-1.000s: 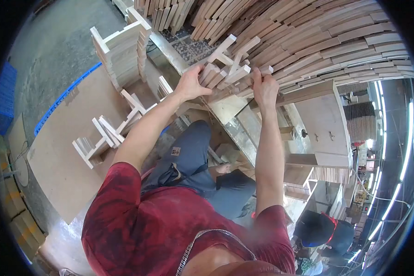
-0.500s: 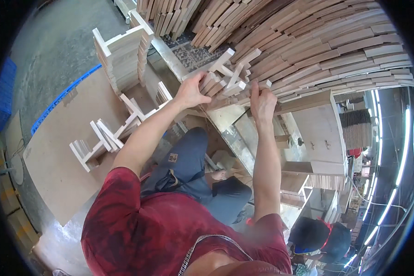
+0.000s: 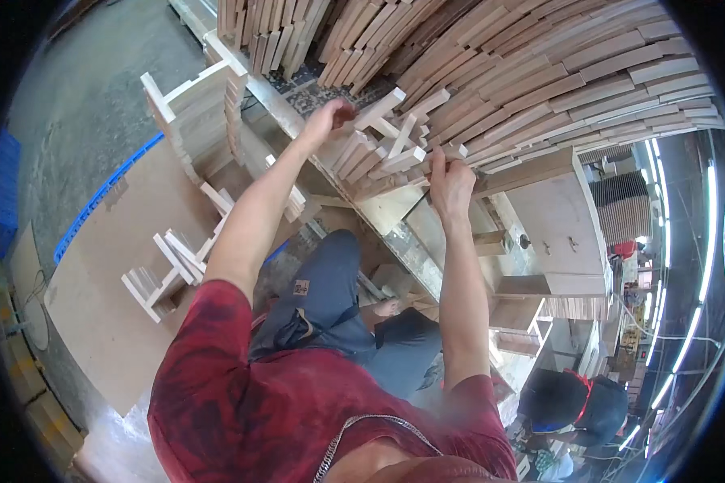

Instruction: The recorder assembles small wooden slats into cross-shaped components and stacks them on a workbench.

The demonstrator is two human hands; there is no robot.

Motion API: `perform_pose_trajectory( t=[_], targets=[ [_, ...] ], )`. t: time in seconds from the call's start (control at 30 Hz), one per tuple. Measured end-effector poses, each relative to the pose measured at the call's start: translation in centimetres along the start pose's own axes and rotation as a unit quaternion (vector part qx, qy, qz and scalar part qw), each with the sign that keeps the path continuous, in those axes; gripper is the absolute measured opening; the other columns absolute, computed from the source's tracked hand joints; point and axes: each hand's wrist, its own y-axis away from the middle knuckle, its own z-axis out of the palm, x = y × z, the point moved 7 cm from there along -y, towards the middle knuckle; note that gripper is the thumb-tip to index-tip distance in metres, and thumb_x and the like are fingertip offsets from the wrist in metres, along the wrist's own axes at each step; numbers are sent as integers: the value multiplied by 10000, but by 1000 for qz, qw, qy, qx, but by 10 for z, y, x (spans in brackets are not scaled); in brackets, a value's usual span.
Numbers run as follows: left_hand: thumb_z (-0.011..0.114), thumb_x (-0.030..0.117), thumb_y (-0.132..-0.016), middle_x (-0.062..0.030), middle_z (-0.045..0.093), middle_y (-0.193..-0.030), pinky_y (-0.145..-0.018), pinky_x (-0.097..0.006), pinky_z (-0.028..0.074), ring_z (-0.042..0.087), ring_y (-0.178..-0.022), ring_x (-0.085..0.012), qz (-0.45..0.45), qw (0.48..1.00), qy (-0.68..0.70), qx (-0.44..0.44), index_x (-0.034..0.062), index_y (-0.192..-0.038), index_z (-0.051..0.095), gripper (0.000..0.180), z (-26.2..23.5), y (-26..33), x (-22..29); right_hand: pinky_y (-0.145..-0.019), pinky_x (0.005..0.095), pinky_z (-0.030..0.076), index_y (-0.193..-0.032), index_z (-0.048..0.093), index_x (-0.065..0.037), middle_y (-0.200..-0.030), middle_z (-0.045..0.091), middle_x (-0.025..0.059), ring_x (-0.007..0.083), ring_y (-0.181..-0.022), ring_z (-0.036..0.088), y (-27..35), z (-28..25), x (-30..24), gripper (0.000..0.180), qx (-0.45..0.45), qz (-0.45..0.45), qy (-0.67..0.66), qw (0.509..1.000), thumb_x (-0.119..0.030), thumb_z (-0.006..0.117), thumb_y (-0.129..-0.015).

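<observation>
Short wooden blocks (image 3: 383, 153) lie in a loose heap on the edge of a long work bench (image 3: 395, 233), and both of the person's hands are in that heap. The person sits close to the bench in a red shirt (image 3: 250, 402) and dark blue trousers (image 3: 338, 298), with both arms stretched out in front.

The right hand (image 3: 451, 181) is at the near right side of the heap. Its fingers are curled down onto the ends of a few blocks and squeezed close together around them. The left hand (image 3: 330, 121) is a bit farther out, on the left side of the heap. It is curled over the top of a pale block that sticks up at a slant, but I cannot tell if the fingers really hold it.

To the person's left, a big flat brown board (image 3: 97, 266) lies on the floor. Some small joined wooden pieces (image 3: 165, 270) lie on it. Farther along stands a tall neat stack of pale wooden parts (image 3: 197, 113).

Behind the heap, a huge wall of long wooden slats (image 3: 556, 72) is piled high. Off to the right, another person with a dark cap (image 3: 556, 402) bends over near the floor.
</observation>
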Motion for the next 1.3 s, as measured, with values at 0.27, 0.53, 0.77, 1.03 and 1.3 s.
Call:
perform_pose_trajectory(
  t=[0.27,0.53,0.77,1.03,1.3],
  targets=[
    [484,470,-1043,-57,691,-1110,-843,-313,592,691,-985,-177,-219,947,68,-223,149,-1389,538,475,86,-14,-14,-671,427,526,-813,718,71,-656,656,238,386,-658,676,5,-3,11,480,63,-50,76,994,-360,602,-988],
    [478,661,-974,-92,677,-1186,-988,-375,485,639,-1127,-202,-138,973,101,-154,26,-1349,586,745,45,-16,-12,-799,490,519,-841,716,81,-793,681,297,446,-835,687,-2,19,0,581,-110,65,-3,992,-464,569,-976],
    [738,528,-851,-175,612,-1268,-992,-413,483,613,-1117,-298,228,962,-142,42,-28,-1337,511,773,-5,92,18,-924,465,510,-1184,665,33,-1083,686,284,451,-945,673,29,-25,-19,470,39,37,7,999,-376,643,-955],
    [904,571,-592,-219,532,-1238,-958,-465,504,575,-1136,-404,216,830,-509,70,-32,-1310,471,1033,61,147,30,-898,448,531,-1070,703,29,-1135,678,247,422,-1023,666,30,-19,-42,267,73,-177,29,981,-200,614,-966],
    [864,605,-632,-230,555,-1205,-920,-476,505,592,-1076,-418,261,791,-551,44,-40,-1264,487,978,58,126,38,-815,449,546,-941,701,10,-1026,689,196,370,-924,669,5,-23,-52,186,58,-244,105,962,-164,675,-880]
  ],
)
